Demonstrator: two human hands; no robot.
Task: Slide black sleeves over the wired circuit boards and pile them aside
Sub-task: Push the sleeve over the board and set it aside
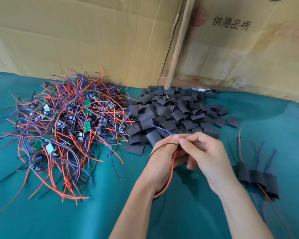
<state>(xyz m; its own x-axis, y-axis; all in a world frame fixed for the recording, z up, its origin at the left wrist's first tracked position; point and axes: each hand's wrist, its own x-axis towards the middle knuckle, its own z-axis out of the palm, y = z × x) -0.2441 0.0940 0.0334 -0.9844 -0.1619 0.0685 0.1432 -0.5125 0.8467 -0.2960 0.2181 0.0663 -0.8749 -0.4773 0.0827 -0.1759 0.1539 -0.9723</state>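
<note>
— Nearest the lens?
— Two bare forearms reaching up from the bottom edge, meeting over a green-covered counter (41, 213). Left hand (160, 163) with fingers curled, pinching a bundle of thin wires (170, 171): one red, looping down past the wrist, one black arching over the knuckles, one blue poking up toward the far side. Right hand (205, 156) just beside it, thumb and forefinger pinched on the same wires near the left fingertips, other fingers loosely bent.
— Any board or sleeve between the palms?
— Cannot tell; hidden behind the fingers.
— And elsewhere?
— Far left: big tangled heap of wired circuit boards (64, 125), small green boards buried in red, blue and black leads. Centre, beyond the hands: pile of loose black sleeves (173, 114), flat short tubes, touching the edge of the wire heap. Right, near the right forearm: three sleeved boards (257, 176) lying side by side, touching, wires trailing from both ends. Behind everything: flattened cardboard sheets (93, 40) standing upright, printed characters on the right one.
</note>
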